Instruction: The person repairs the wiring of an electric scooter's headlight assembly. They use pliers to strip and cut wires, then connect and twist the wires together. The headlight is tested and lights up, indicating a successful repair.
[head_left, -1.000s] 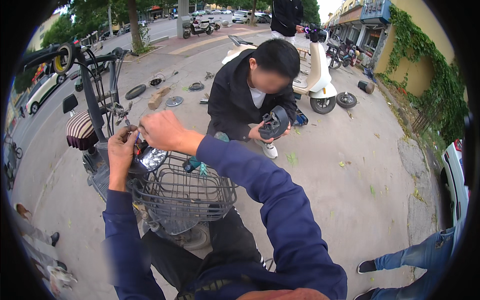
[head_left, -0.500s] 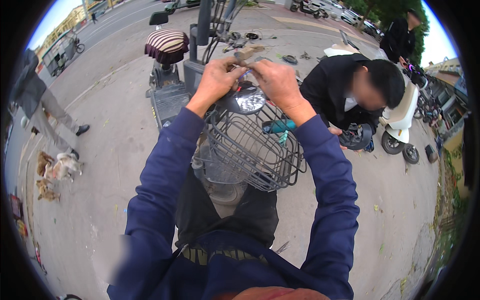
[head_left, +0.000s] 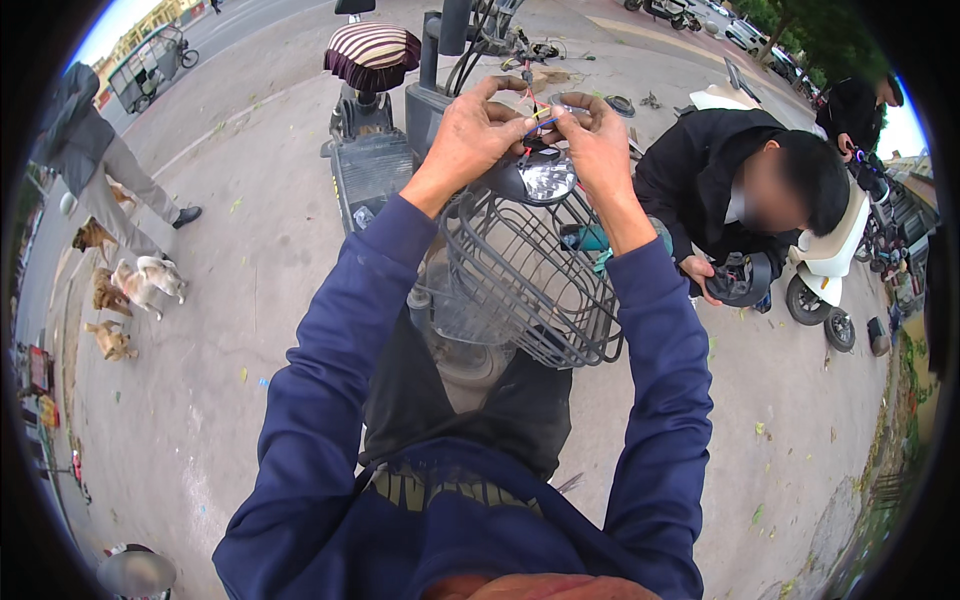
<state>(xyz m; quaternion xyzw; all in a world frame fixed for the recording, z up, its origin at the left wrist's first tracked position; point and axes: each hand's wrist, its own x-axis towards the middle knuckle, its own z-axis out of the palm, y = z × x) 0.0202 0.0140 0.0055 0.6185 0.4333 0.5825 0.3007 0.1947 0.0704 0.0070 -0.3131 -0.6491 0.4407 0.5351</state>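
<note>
Thin coloured wires (head_left: 543, 117), red, yellow and blue, run between my two hands. My left hand (head_left: 470, 135) pinches them with thumb and forefinger from the left. On the other side, my right hand (head_left: 600, 145) grips the wires between thumb and fingers. Just below my fingers is a round headlight (head_left: 549, 180) with a dark housing and a shiny face. Under it is the black wire basket (head_left: 530, 275) of an electric bike, with a teal object (head_left: 588, 238) in it. The wire ends are too small to make out.
At right a crouching person in black (head_left: 715, 165) holds a dark round part (head_left: 742, 279). Beyond stands a white scooter (head_left: 828, 262). A striped seat (head_left: 373, 55) is at upper left. Several dogs (head_left: 140, 285) and a standing person (head_left: 125, 180) are at far left.
My hands have drawn apart a little, and the coloured wires now show between them. The view has shifted, and the dogs at left have changed places.
</note>
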